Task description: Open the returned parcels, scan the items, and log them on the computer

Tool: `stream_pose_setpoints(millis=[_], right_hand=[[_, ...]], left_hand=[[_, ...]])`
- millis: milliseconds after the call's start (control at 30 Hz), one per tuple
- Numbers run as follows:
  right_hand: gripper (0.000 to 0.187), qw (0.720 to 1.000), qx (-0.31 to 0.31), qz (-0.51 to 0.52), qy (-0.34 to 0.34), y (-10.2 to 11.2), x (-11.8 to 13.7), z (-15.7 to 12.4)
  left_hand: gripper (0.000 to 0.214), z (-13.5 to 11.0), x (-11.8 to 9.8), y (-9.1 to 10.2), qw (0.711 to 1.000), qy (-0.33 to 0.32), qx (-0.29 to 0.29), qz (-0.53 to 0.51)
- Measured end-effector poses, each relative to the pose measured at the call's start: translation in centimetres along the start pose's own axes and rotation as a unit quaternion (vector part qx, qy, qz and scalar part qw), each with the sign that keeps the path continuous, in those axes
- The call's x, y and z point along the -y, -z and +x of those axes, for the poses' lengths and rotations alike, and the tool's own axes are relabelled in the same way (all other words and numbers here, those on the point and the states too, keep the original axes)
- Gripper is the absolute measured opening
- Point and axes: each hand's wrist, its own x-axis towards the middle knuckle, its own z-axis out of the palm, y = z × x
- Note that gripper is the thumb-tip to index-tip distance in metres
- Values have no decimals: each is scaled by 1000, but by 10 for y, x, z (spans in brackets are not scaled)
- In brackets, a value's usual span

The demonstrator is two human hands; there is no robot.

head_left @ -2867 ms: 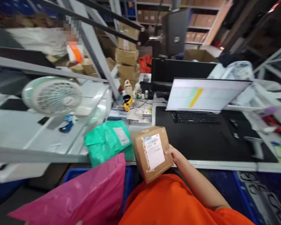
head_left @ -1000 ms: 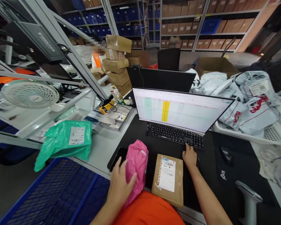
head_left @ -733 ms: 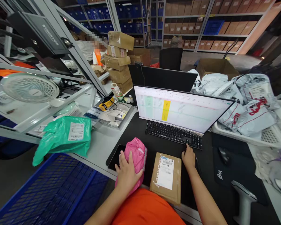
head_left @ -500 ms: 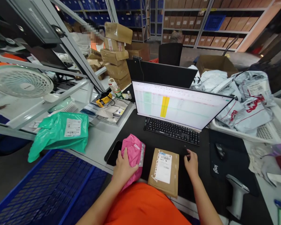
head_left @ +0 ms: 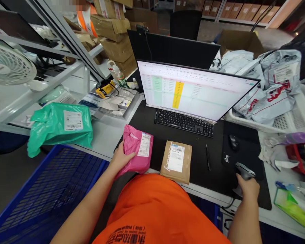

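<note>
My left hand point(head_left: 123, 157) is closed on the near left side of a pink plastic parcel point(head_left: 133, 142), whose white label faces up. At the right of the black desk mat point(head_left: 155, 159), my right hand point(head_left: 247, 186) is wrapped round the handle of a barcode scanner point(head_left: 244, 169). Between the hands lies a flat brown cardboard parcel point(head_left: 176, 161) with a white label. A black pen point(head_left: 208, 157) rests on the mat to the right of it. Behind them stand a keyboard point(head_left: 185, 122) and a monitor point(head_left: 193, 89) showing a spreadsheet.
A green plastic parcel point(head_left: 62, 123) lies at the left, above a blue crate point(head_left: 48, 193). At the right are a mouse point(head_left: 233, 142) and a white basket point(head_left: 256, 124) of grey-white bags. Stacked cartons point(head_left: 117, 44) and a fan point(head_left: 10, 64) stand further back.
My right hand has moved right from beside the brown parcel and taken hold of the scanner; the pen now lies on the mat. The pink parcel has been turned, bringing its label into view.
</note>
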Motion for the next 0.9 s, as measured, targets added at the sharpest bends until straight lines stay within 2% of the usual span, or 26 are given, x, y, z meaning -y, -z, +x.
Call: stream_pose_setpoints(millis=[67, 100, 200, 267, 367, 433, 500, 567, 633, 733, 800, 900], right_hand=[[45, 996, 41, 25, -80, 4, 5, 5], [37, 992, 64, 44, -100, 4, 8, 7], [15, 982, 123, 108, -93, 5, 19, 6], [12, 973, 158, 147, -81, 8, 31, -7], [20, 958, 210, 194, -31, 15, 63, -53], [29, 939, 271, 207, 50, 19, 93, -100], [29, 916, 344, 164, 125, 20, 124, -147], [26, 895, 390, 133, 171, 16, 150, -185], [22, 884, 407, 111, 202, 8, 165, -205], [18, 881, 401, 94, 232, -4, 171, -212], [18, 880, 406, 96, 228, -9, 170, -211], [21, 880, 417, 118, 194, -9, 166, -211]], left_hand=[[101, 3, -4, 7, 1000, 3, -19, 24], [104, 4, -8, 11, 999, 5, -26, 43], [108, 6, -26, 14, 995, 10, -27, 93], [108, 2, -39, 8, 992, 6, -23, 124], [102, -9, -56, -7, 980, -31, -69, 186], [96, -18, -64, -16, 966, -67, -131, 211], [89, -27, -70, -23, 958, -109, -173, 201], [78, -35, -76, -28, 960, -160, -174, 153], [63, -43, -80, -37, 963, -223, -126, 83], [52, -49, -81, -61, 956, -292, 3, -26], [54, -47, -78, -83, 954, -274, 89, -85], [70, -39, -73, -115, 957, -179, 194, -125]])
